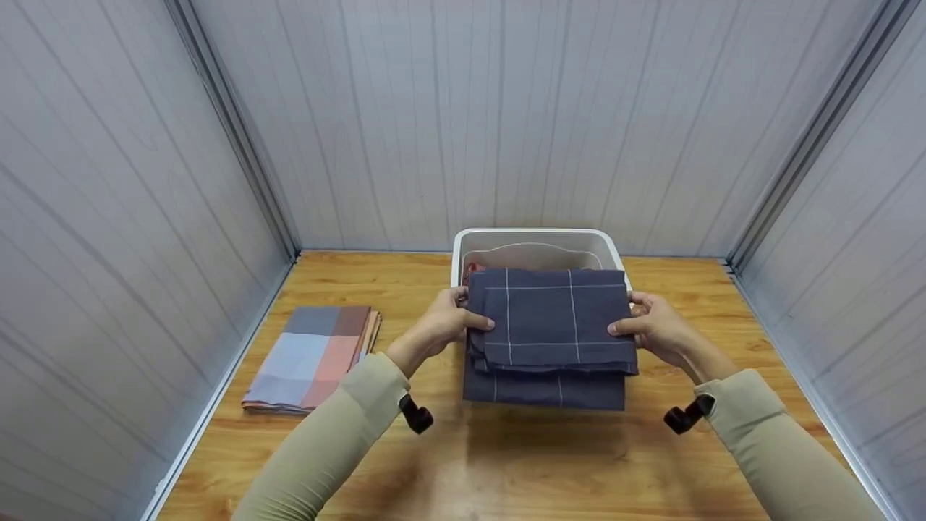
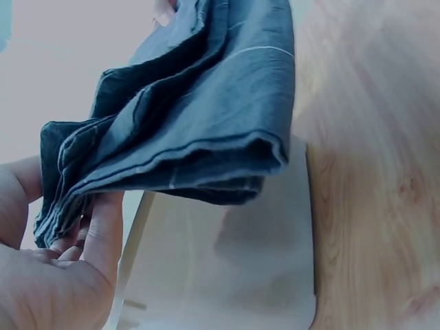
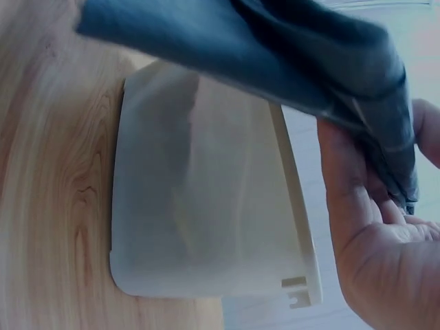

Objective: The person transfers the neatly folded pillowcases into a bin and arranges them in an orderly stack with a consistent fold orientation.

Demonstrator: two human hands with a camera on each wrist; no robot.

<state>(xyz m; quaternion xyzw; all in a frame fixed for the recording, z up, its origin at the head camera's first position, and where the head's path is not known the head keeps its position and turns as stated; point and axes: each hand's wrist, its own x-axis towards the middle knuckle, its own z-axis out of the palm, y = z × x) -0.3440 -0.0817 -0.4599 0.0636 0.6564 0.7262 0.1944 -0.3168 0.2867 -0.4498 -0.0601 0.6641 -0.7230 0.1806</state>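
A folded dark navy cloth with thin white check lines (image 1: 542,318) is held up in front of and partly over a white plastic bin (image 1: 532,233). My left hand (image 1: 441,322) pinches its left edge, thumb on top and fingers beneath. On the opposite edge, my right hand (image 1: 658,329) grips in the same way. Both wrist views show the cloth's layers (image 2: 172,137) hanging between thumb and fingers, raised above the bin's side (image 3: 199,199). Something reddish (image 1: 474,268) shows inside the bin; the cloth hides most of the interior.
On the wooden table (image 1: 405,463), a folded plaid cloth in grey, blue and coral (image 1: 311,358) lies to the left. Pale panelled walls (image 1: 463,130) enclose the back and both sides, and the bin stands near the back wall.
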